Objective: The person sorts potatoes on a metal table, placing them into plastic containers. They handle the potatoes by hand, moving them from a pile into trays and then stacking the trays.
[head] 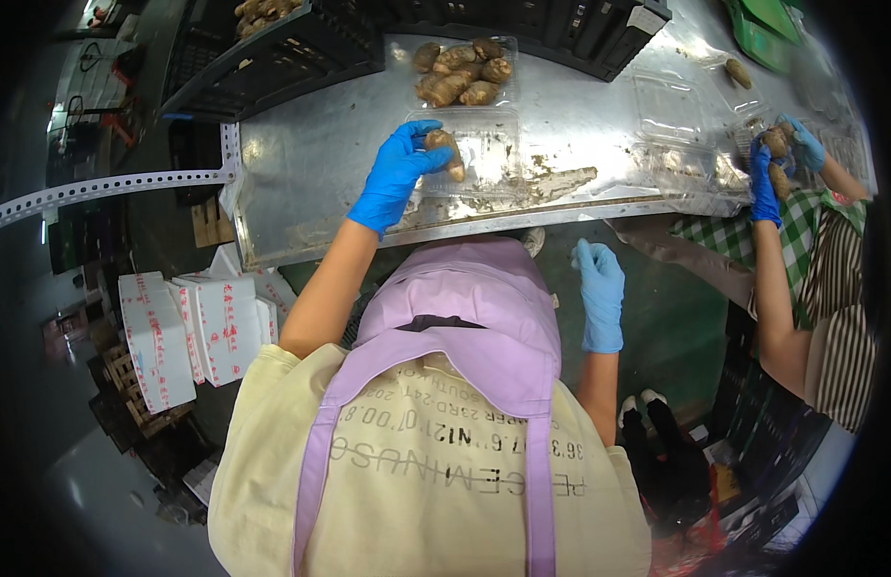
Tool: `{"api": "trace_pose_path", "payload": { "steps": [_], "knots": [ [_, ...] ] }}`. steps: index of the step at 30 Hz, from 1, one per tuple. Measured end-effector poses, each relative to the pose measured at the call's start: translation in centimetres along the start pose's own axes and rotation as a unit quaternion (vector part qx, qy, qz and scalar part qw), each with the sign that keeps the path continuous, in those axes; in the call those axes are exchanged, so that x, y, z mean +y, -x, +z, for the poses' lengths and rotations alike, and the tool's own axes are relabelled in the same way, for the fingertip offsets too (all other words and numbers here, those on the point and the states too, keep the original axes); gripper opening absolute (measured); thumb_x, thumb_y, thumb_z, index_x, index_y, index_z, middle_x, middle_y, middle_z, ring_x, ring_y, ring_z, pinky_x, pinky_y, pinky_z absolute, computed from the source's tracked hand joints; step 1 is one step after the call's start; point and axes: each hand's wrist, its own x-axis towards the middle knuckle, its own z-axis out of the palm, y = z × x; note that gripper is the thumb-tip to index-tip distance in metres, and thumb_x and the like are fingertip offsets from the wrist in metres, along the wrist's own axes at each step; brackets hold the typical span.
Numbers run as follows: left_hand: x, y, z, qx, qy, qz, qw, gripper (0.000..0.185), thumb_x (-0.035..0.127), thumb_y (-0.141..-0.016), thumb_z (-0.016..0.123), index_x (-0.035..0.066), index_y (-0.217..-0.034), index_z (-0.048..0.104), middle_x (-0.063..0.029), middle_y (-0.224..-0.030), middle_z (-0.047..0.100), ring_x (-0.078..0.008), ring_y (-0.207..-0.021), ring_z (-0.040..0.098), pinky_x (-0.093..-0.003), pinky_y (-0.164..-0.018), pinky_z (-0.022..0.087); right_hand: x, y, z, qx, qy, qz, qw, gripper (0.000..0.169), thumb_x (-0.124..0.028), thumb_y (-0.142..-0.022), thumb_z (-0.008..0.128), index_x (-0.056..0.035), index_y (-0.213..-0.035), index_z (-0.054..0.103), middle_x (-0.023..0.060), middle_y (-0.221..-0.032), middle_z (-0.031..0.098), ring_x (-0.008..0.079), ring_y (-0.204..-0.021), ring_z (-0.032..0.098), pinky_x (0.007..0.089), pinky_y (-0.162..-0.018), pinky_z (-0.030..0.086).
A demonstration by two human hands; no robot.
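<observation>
My left hand (402, 169), in a blue glove, grips a small brown taro corm (444, 151) with a pale tip. It holds the corm over a clear plastic clamshell tray (492, 155) on the metal table. Behind, the joined half of clear plastic (514, 79) carries a pile of several taro corms (456, 76). Away from the table edge, low at my right side, is my right hand (600, 296) in a pale blue glove. Its fingers curl inward and the palm is turned away, so whether it holds anything is hidden.
Black plastic crates (287, 61) line the table's (308, 173) back edge. At right, a co-worker's gloved hands (766, 173) hold taro corms near clear clamshells (669, 108). One loose corm (738, 73) lies by a green container (766, 32). White foam boxes (215, 328) stand at left.
</observation>
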Motion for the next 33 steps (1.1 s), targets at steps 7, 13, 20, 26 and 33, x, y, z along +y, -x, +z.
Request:
{"api": "trace_pose_path", "payload": {
  "steps": [7,13,20,26,33],
  "knots": [
    [0.6,0.8,0.6,-0.090,0.210,-0.039,0.973,0.049,0.015,-0.084,0.064,0.001,-0.128,0.045,-0.0110,-0.114,0.057,-0.0226,-0.106,0.057,-0.0361,-0.093,0.048,1.3,0.2,-2.5,-0.121,0.283,0.056,0.950,0.033,-0.018,-0.086,0.061,-0.0060,-0.117,0.057,0.0147,-0.106,0.064,0.0290,-0.091,0.064,0.0361,-0.080,0.050],
    [-0.7,0.1,-0.2,-0.122,0.273,-0.047,0.953,0.052,0.011,-0.081,0.064,0.000,-0.128,0.045,-0.0120,-0.115,0.056,-0.0233,-0.107,0.057,-0.0369,-0.096,0.046,0.0,-0.7,-0.6,-0.073,0.208,-0.080,0.972,0.026,-0.021,-0.087,0.060,-0.0051,-0.108,0.062,0.0120,-0.100,0.066,0.0274,-0.090,0.064,0.0345,-0.079,0.051],
    [-1.1,0.4,0.2,-0.024,-0.021,0.022,0.999,0.043,0.006,-0.079,0.065,0.003,-0.121,0.053,-0.0093,-0.113,0.058,-0.0203,-0.103,0.057,-0.0342,-0.093,0.044,-2.8,-1.8,1.0,-0.092,0.222,-0.121,0.963,0.024,-0.019,-0.089,0.060,-0.0019,-0.106,0.063,0.0114,-0.092,0.067,0.0177,-0.080,0.064,0.0296,-0.071,0.050],
    [-2.2,0.0,-0.6,0.097,-0.225,0.193,0.950,0.033,0.012,-0.082,0.066,0.005,-0.113,0.058,-0.0076,-0.111,0.058,-0.0186,-0.099,0.056,-0.0329,-0.088,0.042,-3.7,-4.4,3.7,-0.084,-0.072,-0.027,0.993,0.025,-0.016,-0.096,0.050,0.0023,-0.110,0.059,0.0051,-0.092,0.064,0.0128,-0.084,0.059,0.0274,-0.072,0.049],
    [-3.0,-8.0,-5.6,0.191,-0.048,-0.027,0.980,0.032,0.029,-0.089,0.058,0.006,-0.111,0.059,-0.0084,-0.099,0.061,-0.0184,-0.089,0.055,-0.0302,-0.080,0.045,-6.1,-15.0,9.9,-0.103,-0.184,-0.022,0.977,0.041,-0.020,-0.094,0.050,0.0031,-0.128,0.042,0.0105,-0.106,0.058,0.0120,-0.082,0.055,0.0245,-0.069,0.048]
  ]
}}
